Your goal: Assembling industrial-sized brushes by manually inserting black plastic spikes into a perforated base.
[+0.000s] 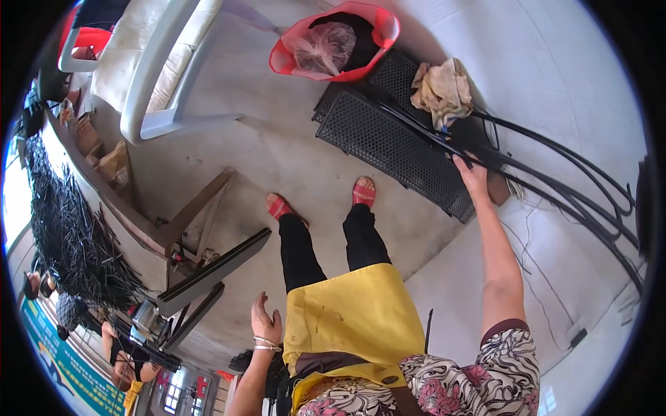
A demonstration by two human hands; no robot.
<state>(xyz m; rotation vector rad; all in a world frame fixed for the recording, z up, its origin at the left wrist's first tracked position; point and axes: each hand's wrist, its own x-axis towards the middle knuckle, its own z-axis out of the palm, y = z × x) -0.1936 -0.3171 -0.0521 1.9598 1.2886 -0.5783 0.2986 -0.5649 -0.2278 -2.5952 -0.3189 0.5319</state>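
My right hand (pixel 473 175) reaches far out to the right, its fingers closed round a bundle of long black strips (pixel 531 179). The strips lie across black perforated panels (pixel 388 135) and curve away to the far right. Close to the hand, a crumpled beige cloth (pixel 442 90) rests on top of the panels. My left hand (pixel 266 322) hangs beside my yellow apron (pixel 354 308) with its fingers apart, holding nothing. Bangles circle that wrist.
A red bag (pixel 277 59) with clear plastic and dark contents stands behind the panels. At the far left is a grey plastic chair (pixel 149 111). Left of me, a workbench (pixel 135 225) bears a heap of black strips (pixel 69 229). Thin cords (pixel 527 239) trail at right.
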